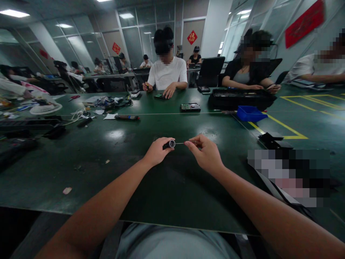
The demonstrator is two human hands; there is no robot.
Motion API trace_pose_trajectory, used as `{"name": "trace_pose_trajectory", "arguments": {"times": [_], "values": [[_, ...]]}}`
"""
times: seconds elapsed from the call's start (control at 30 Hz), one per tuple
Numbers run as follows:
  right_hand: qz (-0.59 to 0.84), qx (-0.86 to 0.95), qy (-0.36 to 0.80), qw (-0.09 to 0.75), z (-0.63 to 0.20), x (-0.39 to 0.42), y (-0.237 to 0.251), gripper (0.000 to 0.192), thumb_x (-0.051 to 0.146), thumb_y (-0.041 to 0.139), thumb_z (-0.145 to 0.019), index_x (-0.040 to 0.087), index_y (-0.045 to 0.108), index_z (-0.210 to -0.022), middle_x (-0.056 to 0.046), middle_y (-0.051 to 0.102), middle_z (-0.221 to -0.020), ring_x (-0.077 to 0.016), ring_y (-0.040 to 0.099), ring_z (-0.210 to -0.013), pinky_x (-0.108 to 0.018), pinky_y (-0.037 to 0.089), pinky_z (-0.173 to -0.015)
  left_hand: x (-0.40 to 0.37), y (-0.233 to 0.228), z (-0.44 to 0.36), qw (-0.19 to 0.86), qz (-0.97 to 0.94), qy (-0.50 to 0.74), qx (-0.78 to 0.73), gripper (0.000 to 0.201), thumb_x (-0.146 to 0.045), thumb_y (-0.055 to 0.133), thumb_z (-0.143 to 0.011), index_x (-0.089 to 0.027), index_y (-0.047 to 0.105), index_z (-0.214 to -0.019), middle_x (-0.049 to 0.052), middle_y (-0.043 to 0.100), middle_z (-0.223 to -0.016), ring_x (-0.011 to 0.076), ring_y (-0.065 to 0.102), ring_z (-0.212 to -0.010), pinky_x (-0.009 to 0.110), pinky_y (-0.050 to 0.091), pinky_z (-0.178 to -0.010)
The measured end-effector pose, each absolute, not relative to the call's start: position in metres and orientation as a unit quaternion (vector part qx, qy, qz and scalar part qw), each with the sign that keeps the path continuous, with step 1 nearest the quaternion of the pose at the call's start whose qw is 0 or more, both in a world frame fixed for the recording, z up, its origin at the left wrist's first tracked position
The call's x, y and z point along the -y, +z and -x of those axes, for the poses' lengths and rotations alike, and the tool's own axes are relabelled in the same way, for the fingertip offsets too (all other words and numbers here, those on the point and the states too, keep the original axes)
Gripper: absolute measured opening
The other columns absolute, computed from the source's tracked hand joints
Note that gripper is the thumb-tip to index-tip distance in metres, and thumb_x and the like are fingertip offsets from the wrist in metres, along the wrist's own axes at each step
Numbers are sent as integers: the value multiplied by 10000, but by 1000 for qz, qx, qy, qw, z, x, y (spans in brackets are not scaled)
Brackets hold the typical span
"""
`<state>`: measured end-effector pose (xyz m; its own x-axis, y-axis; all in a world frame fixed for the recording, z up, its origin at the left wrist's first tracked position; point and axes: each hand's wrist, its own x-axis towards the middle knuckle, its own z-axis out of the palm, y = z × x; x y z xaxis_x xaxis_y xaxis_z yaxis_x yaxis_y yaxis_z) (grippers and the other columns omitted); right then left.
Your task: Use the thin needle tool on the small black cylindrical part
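Observation:
My left hand (158, 151) is wrapped round a black flashlight (169, 144), whose round silver-rimmed end faces right and toward me. In my right hand (207, 153) I grip a screwdriver (194, 143) by its brownish handle. Its thin metal shaft points left and reaches the rim side of the flashlight; whether the tip touches cannot be made out. Both hands are held close together over the green table (172, 187).
Across the table sits a person in white (167, 73), near a hard drive (190, 107). A blue bin (250, 113) and a long black casing (239, 99) lie back right. A pen-like tool (127, 117), cables and a white fan part (45, 108) are at left.

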<state>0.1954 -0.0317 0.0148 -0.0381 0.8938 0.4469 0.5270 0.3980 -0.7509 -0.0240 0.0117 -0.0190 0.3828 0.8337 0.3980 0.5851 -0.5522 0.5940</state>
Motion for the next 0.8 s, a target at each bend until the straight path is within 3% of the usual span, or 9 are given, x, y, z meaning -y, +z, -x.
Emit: {"name": "trace_pose_trajectory", "arguments": {"times": [0.13,0.27,0.5,0.67,0.8], "values": [[467,730,190,462,-195,32,15,124,300,598,-908,210,655,-973,-60,728,-891,-203,679,-795,-348,518,-712,-13,-21,25,179,-814,345,-431,383,-199,719,-861,-223,660,-1239,66,685,-1213,237,618,-1143,419,454,-1031],[437,763,161,448,-195,35,17,130,254,544,-928,213,659,-974,-67,717,-946,-203,675,-848,-363,525,-783,-13,-22,25,177,-811,351,-434,380,-219,707,-873,-225,653,-1249,66,681,-1217,237,615,-1148,420,454,-1029],[501,741,181,409,-192,38,22,324,393,419,-999,203,680,-967,-6,652,-646,-171,628,-607,-308,452,-626,-10,-20,23,174,-824,333,-424,381,-222,708,-873,-236,656,-1250,60,682,-1223,234,612,-1154,425,450,-1040],[504,741,169,410,-192,36,19,329,335,428,-972,195,600,-1215,-42,684,-779,-195,631,-660,-331,449,-650,-9,-18,23,179,-816,334,-437,385,-213,706,-870,-228,655,-1252,69,675,-1236,243,608,-1165,439,451,-1043],[483,755,176,408,-192,38,21,245,272,447,-941,216,622,-1103,-57,695,-859,-203,634,-735,-334,453,-680,-10,-18,24,182,-811,345,-437,381,-220,703,-873,-226,652,-1251,68,678,-1230,238,613,-1158,434,451,-1044]]}}
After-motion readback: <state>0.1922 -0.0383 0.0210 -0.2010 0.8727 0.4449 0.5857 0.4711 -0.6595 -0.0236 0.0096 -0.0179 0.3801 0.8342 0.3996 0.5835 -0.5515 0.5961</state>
